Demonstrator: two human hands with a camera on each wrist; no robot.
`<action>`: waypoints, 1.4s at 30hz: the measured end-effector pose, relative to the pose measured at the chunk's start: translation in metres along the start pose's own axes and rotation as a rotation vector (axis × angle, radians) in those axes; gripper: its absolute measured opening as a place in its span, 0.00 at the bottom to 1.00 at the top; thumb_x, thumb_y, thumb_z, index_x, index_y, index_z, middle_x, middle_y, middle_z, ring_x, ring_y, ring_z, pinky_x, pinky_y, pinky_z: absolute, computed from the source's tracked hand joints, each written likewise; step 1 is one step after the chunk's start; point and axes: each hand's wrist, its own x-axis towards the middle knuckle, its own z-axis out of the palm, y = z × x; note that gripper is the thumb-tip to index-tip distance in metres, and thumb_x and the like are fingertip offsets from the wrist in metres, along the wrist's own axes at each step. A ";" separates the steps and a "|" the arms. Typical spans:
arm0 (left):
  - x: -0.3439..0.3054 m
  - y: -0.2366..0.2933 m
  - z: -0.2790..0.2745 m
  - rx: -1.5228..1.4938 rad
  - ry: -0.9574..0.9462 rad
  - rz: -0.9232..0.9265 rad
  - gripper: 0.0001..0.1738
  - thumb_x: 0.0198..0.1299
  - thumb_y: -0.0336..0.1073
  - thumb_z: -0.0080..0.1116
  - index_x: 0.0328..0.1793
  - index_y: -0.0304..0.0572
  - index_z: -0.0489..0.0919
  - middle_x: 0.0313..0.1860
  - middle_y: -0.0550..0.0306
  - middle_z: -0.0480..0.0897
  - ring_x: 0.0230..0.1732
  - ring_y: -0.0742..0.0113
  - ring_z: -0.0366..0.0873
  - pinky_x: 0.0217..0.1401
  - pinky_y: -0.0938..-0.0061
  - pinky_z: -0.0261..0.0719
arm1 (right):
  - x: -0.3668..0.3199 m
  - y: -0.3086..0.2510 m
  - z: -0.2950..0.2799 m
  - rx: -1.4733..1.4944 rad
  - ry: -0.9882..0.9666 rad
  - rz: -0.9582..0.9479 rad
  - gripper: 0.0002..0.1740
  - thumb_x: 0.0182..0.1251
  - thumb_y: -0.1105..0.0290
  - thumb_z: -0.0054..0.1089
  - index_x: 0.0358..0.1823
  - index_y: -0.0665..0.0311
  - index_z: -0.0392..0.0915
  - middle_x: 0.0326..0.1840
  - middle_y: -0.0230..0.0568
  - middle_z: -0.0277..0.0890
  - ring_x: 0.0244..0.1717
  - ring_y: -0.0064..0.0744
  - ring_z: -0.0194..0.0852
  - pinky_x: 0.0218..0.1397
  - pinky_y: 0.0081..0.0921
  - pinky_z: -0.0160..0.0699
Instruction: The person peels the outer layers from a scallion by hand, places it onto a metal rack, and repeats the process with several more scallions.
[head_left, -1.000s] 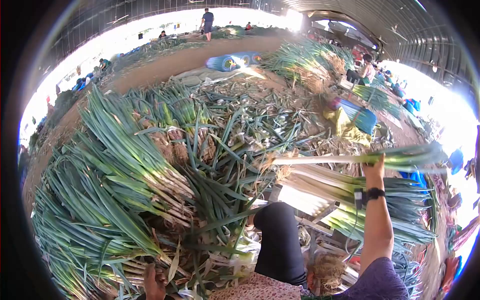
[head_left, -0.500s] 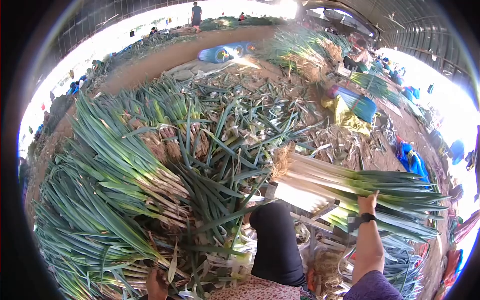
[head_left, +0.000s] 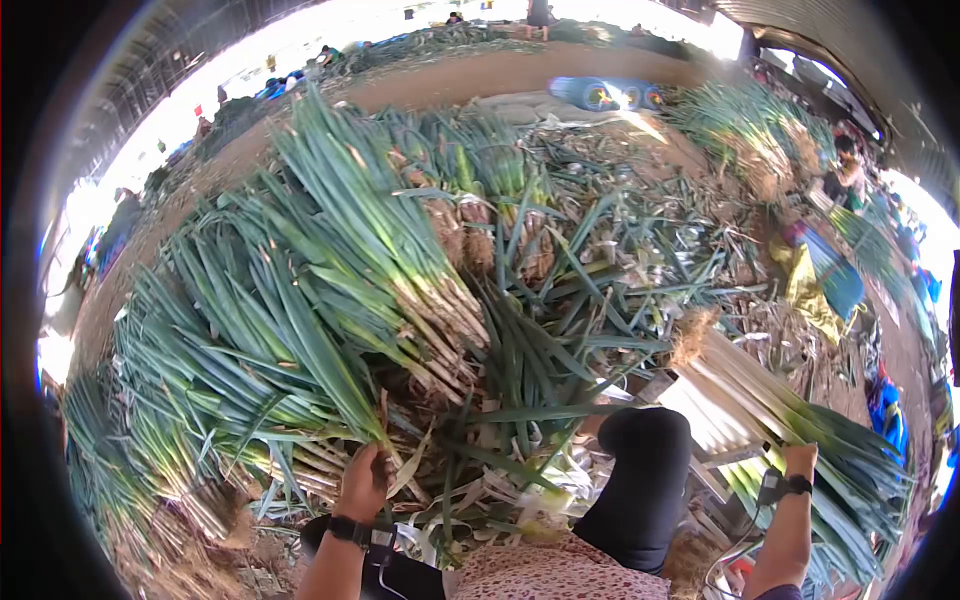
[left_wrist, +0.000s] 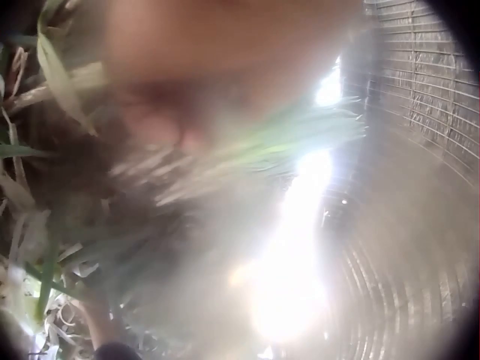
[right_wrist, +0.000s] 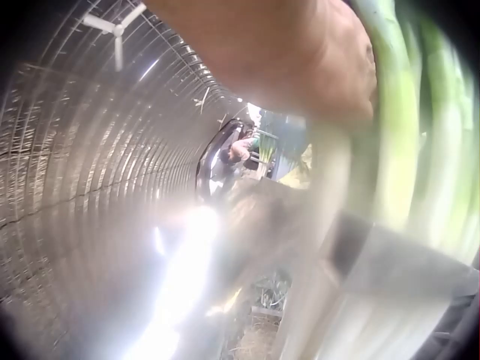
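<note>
My right hand point(head_left: 799, 463) is at the stack of leeks point(head_left: 790, 400) on the right, gripping a leek where the white shaft turns green. In the right wrist view the hand point(right_wrist: 307, 60) overlaps thick stalks point(right_wrist: 397, 112), its fingertips mostly hidden. My left hand point(head_left: 366, 482) has bent fingers at the lower edge of the big leek pile point(head_left: 290, 310), close to the pale root ends. It blurs in the left wrist view, fingertips point(left_wrist: 161, 127) just above pale stems point(left_wrist: 161, 172); I cannot tell whether they pinch one.
The stack rests on a low rack point(head_left: 710, 455) beside my bent knee point(head_left: 650, 450). Trimmed leaves point(head_left: 640, 240) litter the ground. Farther off lie a yellow sack point(head_left: 805, 295), blue rolls point(head_left: 605, 93) and another leek heap point(head_left: 750, 135). People work in the background.
The view has swung left. My right hand has lowered a leek from the air onto the stack and stays there. My left hand has shifted farther into view along the pile's root ends.
</note>
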 end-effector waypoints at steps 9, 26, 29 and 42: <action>0.051 0.063 -0.009 -0.216 -0.001 0.396 0.09 0.63 0.40 0.54 0.33 0.46 0.72 0.26 0.63 0.75 0.26 0.69 0.74 0.25 0.76 0.72 | -0.051 -0.265 -0.074 1.996 -0.487 0.437 0.18 0.68 0.58 0.51 0.52 0.61 0.71 0.47 0.39 0.74 0.51 0.37 0.71 0.56 0.33 0.69; 0.048 0.099 0.001 -0.307 0.154 0.294 0.09 0.66 0.38 0.45 0.40 0.41 0.70 0.30 0.57 0.74 0.31 0.68 0.72 0.34 0.75 0.71 | -0.257 -0.748 0.183 0.822 -1.250 -0.302 0.35 0.63 0.60 0.57 0.68 0.68 0.58 0.65 0.50 0.65 0.63 0.44 0.66 0.62 0.35 0.65; 0.045 0.095 -0.005 -0.355 0.198 0.261 0.09 0.65 0.38 0.47 0.39 0.40 0.71 0.31 0.55 0.75 0.30 0.64 0.73 0.34 0.72 0.73 | -0.262 -0.777 0.223 0.705 -1.285 -0.483 0.39 0.61 0.59 0.58 0.69 0.70 0.55 0.69 0.53 0.59 0.66 0.47 0.62 0.66 0.36 0.60; 0.048 0.092 0.005 -0.302 0.191 0.164 0.10 0.63 0.42 0.53 0.38 0.43 0.72 0.31 0.57 0.75 0.29 0.64 0.73 0.31 0.70 0.72 | -0.252 -0.802 0.186 0.418 -1.482 -0.807 0.52 0.53 0.47 0.62 0.71 0.71 0.49 0.73 0.63 0.43 0.73 0.54 0.44 0.70 0.43 0.53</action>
